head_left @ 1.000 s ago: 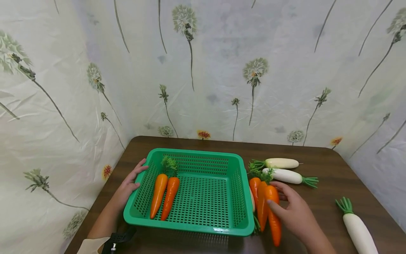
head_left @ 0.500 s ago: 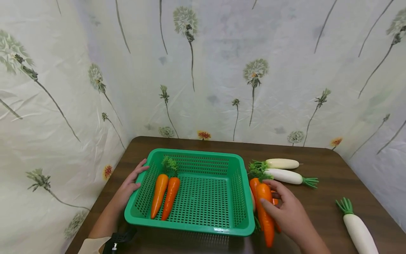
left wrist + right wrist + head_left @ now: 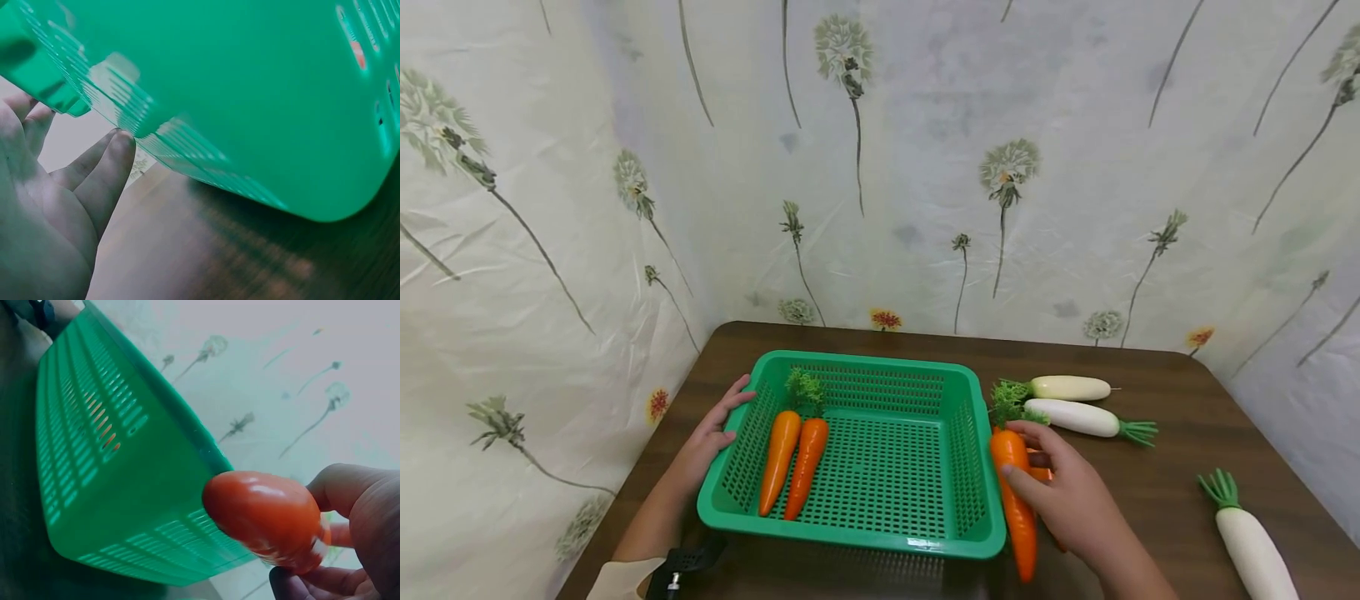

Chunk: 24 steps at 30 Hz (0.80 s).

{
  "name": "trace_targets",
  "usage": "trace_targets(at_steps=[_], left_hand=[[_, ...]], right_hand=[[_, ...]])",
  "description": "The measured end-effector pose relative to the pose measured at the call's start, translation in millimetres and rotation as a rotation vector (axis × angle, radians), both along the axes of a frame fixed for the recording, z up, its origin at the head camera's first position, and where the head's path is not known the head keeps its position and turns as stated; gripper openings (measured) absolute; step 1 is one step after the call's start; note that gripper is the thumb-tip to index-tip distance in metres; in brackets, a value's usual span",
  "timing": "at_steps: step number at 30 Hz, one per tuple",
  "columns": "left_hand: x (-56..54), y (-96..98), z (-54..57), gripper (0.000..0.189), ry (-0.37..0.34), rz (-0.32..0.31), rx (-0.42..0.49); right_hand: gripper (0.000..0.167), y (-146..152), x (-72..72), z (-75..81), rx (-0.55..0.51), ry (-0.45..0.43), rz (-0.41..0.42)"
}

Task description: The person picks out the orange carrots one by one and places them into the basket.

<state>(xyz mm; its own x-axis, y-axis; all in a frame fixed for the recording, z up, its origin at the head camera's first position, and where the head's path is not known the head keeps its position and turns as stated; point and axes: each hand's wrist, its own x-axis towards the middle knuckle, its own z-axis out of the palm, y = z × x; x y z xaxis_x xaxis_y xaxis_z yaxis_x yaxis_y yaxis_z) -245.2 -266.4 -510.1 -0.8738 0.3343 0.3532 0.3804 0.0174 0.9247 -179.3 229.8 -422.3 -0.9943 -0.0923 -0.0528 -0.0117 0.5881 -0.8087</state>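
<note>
My right hand (image 3: 1071,492) pinches an orange carrot (image 3: 1018,517) with a green leafy top, just outside the right side of a green plastic basket (image 3: 850,538). In the right wrist view, the carrot's tapered end (image 3: 262,509) points toward the camera and overlaps the basket rim. My left hand (image 3: 709,437) touches the basket's left rim with extended fingers; the left wrist view shows fingertips (image 3: 122,142) against its outer wall. Inside the basket, two carrots (image 3: 781,462) lie side by side at the left. Another carrot (image 3: 1041,473) is mostly hidden beneath my right hand.
Two white radishes (image 3: 1071,417) lie behind my right hand, their tops by the carrot leaves. A third radish (image 3: 1255,550) lies at the table's right edge. The brown wooden table (image 3: 865,337) meets a flower-printed curtain (image 3: 910,167) at the back and left.
My right hand has lifted the carrot from beside the others and moved left with it toward the basket's right rim. The left hand and the basket stay in place.
</note>
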Motion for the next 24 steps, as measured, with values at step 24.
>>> trace_targets(at_steps=[24], left_hand=[[2.1,0.9,2.1,0.053,-0.007,-0.006,0.006]], right_hand=[[0.065,-25,-23.0,23.7,0.007,0.008,0.072]])
